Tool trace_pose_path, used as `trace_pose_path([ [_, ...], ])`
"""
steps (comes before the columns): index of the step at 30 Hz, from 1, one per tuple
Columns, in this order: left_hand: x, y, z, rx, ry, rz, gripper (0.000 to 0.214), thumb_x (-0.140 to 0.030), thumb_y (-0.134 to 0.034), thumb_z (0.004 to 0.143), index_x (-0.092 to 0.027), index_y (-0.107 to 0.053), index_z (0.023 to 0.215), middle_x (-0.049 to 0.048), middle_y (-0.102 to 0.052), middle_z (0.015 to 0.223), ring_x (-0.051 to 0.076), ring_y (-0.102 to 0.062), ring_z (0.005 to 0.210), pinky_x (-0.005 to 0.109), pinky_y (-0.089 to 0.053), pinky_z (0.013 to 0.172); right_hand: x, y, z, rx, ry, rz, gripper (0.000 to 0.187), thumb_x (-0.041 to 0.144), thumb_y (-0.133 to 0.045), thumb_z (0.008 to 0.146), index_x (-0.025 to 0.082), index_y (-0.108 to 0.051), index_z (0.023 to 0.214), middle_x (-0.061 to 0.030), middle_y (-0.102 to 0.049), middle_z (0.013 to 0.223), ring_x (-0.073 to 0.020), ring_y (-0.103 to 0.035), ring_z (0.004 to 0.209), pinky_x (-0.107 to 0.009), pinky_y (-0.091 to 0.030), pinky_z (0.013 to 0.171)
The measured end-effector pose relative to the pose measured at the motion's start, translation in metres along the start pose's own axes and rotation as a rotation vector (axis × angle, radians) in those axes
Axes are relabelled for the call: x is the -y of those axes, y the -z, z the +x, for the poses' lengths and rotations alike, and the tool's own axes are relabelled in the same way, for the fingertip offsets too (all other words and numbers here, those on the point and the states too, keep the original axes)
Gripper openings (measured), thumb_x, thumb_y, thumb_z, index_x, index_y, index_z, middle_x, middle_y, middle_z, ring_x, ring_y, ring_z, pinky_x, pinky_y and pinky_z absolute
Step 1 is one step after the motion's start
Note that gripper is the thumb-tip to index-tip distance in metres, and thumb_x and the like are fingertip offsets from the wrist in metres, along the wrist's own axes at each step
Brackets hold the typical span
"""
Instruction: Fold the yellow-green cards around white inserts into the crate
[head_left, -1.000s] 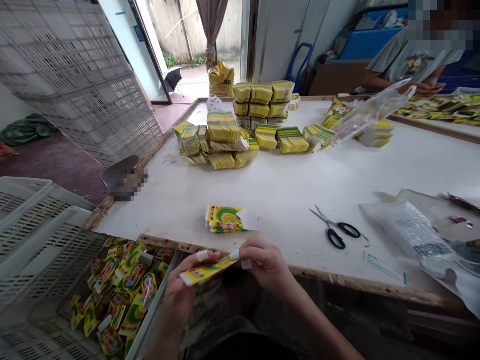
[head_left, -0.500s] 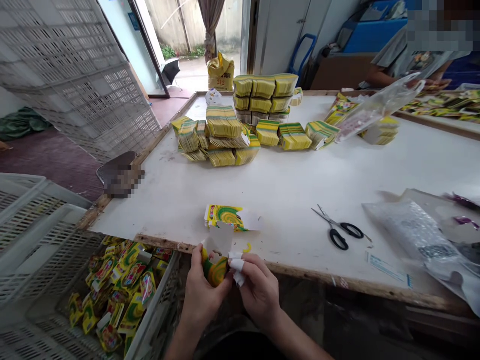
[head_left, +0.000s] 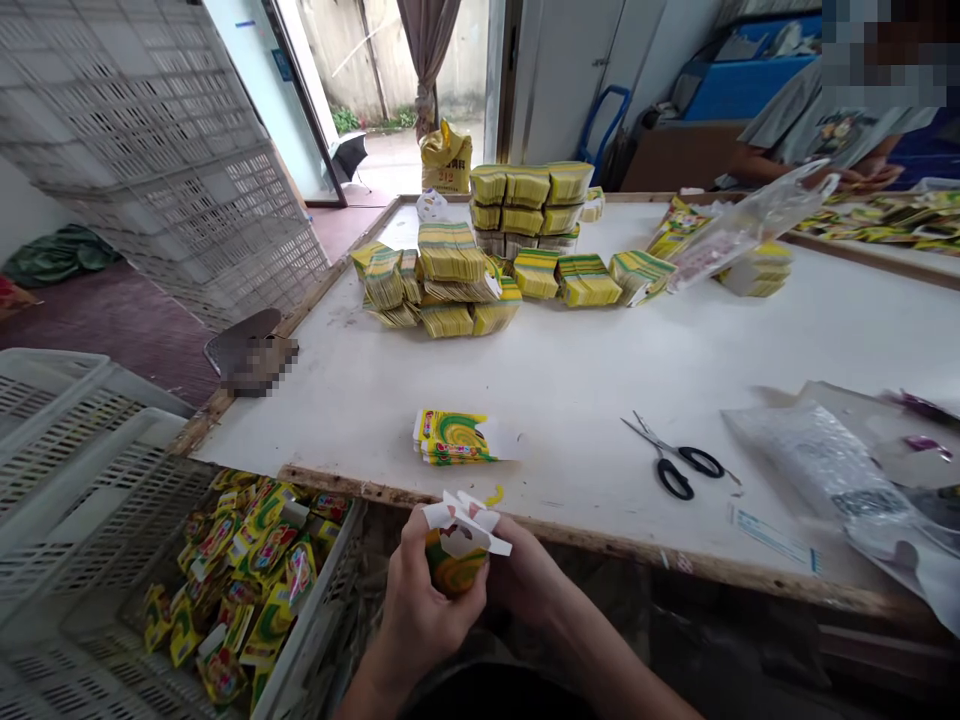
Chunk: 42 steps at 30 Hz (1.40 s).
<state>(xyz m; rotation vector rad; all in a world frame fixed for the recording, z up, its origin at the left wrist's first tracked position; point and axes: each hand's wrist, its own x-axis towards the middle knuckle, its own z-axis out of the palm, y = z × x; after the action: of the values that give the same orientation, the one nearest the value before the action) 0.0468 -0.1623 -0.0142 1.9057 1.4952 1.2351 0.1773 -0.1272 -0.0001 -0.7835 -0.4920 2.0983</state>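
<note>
Both hands on a little carton, bottom centre of the frame, just below the table edge

The left hand [head_left: 420, 610] wraps round the small carton [head_left: 454, 565], fingers curled on its yellow-and-green printed wall. The right hand [head_left: 534, 580] grips the other side, fingertips hidden behind the white flaps [head_left: 466, 520], which splay upward. That two-sided hold probably keeps the thin card squared up. On the white table [head_left: 585, 360] just above lies a flat stack of blanks [head_left: 450, 438], within easy reach. Black-handled scissors [head_left: 679, 465] lie to the right, beside a crinkled clear bag [head_left: 825, 460]. Banded bundles [head_left: 487, 250] sit at top centre. At lower left, a white lattice crate [head_left: 45, 480] holds a loose heap of glossy cartons [head_left: 240, 580].
</note>
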Motion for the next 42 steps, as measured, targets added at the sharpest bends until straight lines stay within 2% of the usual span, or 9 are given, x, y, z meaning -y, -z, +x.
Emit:
trace_pose_path([
  [3, -0.003, 0.003, 0.003, 0.008, 0.074, 0.034, 0.056, -0.026, -0.067, 0.073, -0.02, -0.038, 0.119, 0.0074, -0.059, 0.1, 0.02, -0.064, 0.087, 0.032, -0.056, 0.076, -0.01, 0.002, -0.006, 0.06, 0.088, 0.033, 0.059, 0.071, -0.064, 0.068, 0.017, -0.068, 0.091, -0.0094, -0.071, 0.086, -0.0262, -0.065, 0.085, -0.035, -0.05, 0.076],
  [6, -0.005, 0.005, 0.007, 0.039, 0.091, 0.117, 0.053, -0.028, -0.067, 0.072, -0.021, -0.037, 0.114, 0.0056, -0.058, 0.093, 0.02, -0.064, 0.08, 0.032, -0.056, 0.07, -0.007, 0.009, -0.013, 0.066, 0.246, -0.132, 0.059, 0.068, -0.072, 0.064, 0.02, -0.068, 0.098, -0.0078, -0.069, 0.096, -0.0252, -0.063, 0.091, -0.033, -0.048, 0.081],
  [12, -0.007, 0.002, 0.012, 0.209, -0.074, 0.186, 0.044, -0.016, -0.058, 0.067, -0.022, -0.037, 0.106, 0.0019, -0.059, 0.082, 0.019, -0.063, 0.066, 0.028, -0.051, 0.058, 0.011, 0.009, -0.01, -0.08, 0.132, -0.31, 0.038, 0.048, -0.079, 0.067, 0.017, -0.066, 0.085, -0.0025, -0.067, 0.077, -0.0188, -0.06, 0.075, -0.028, -0.045, 0.071],
  [17, -0.001, 0.0, 0.021, 0.123, -0.188, 0.35, 0.033, -0.021, -0.056, 0.08, -0.018, -0.041, 0.109, 0.0059, -0.06, 0.085, 0.021, -0.062, 0.07, 0.029, -0.051, 0.06, 0.021, 0.009, -0.004, -0.029, 0.16, -0.477, 0.033, 0.039, -0.077, 0.067, 0.016, -0.064, 0.087, -0.0034, -0.067, 0.084, -0.0203, -0.059, 0.079, -0.03, -0.045, 0.075],
  [22, 0.003, -0.003, 0.032, 0.017, -0.378, 0.556, 0.017, -0.023, -0.05, 0.089, -0.015, -0.047, 0.104, 0.0119, -0.063, 0.097, 0.024, -0.062, 0.086, 0.034, -0.05, 0.072, 0.02, 0.013, -0.001, -0.219, 0.269, -0.649, 0.026, 0.026, -0.069, 0.067, 0.017, -0.06, 0.09, -0.0024, -0.064, 0.081, -0.0178, -0.055, 0.072, -0.03, -0.047, 0.069],
  [28, 0.001, -0.003, 0.034, -0.033, -0.414, 0.632, 0.013, -0.016, -0.051, 0.087, -0.014, -0.049, 0.1, 0.0125, -0.064, 0.099, 0.024, -0.06, 0.091, 0.035, -0.046, 0.075, 0.014, 0.018, 0.0, -0.24, 0.181, -0.427, 0.007, 0.021, -0.052, 0.069, 0.018, -0.056, 0.074, 0.0034, -0.054, 0.059, -0.0114, -0.048, 0.051, -0.023, -0.041, 0.052],
  [32, 0.0, -0.001, 0.037, -0.02, -0.424, 0.646, 0.015, -0.016, -0.053, 0.087, -0.015, -0.048, 0.101, 0.0131, -0.064, 0.1, 0.025, -0.06, 0.091, 0.035, -0.045, 0.076, 0.013, 0.018, -0.003, -0.19, 0.185, -0.328, 0.007, 0.025, -0.056, 0.072, 0.018, -0.057, 0.074, 0.0021, -0.057, 0.063, -0.0104, -0.049, 0.053, -0.022, -0.043, 0.052],
  [38, -0.002, 0.0, 0.038, 0.032, -0.503, 0.668, 0.014, -0.014, -0.051, 0.088, -0.017, -0.049, 0.101, 0.0099, -0.066, 0.1, 0.023, -0.06, 0.084, 0.035, -0.043, 0.074, 0.019, 0.011, -0.004, -0.224, 0.202, -0.347, 0.013, 0.014, -0.053, 0.061, 0.017, -0.061, 0.071, 0.0016, -0.058, 0.061, -0.0114, -0.05, 0.052, -0.023, -0.046, 0.051],
  [42, -0.002, 0.003, 0.036, 0.053, -0.528, 0.681, 0.013, -0.012, -0.05, 0.088, -0.018, -0.049, 0.1, 0.01, -0.067, 0.1, 0.024, -0.06, 0.084, 0.035, -0.042, 0.075, 0.016, 0.011, -0.006, -0.223, 0.201, -0.349, 0.007, 0.016, -0.056, 0.063, 0.017, -0.06, 0.068, 0.001, -0.06, 0.062, -0.012, -0.053, 0.053, -0.025, -0.049, 0.055],
])
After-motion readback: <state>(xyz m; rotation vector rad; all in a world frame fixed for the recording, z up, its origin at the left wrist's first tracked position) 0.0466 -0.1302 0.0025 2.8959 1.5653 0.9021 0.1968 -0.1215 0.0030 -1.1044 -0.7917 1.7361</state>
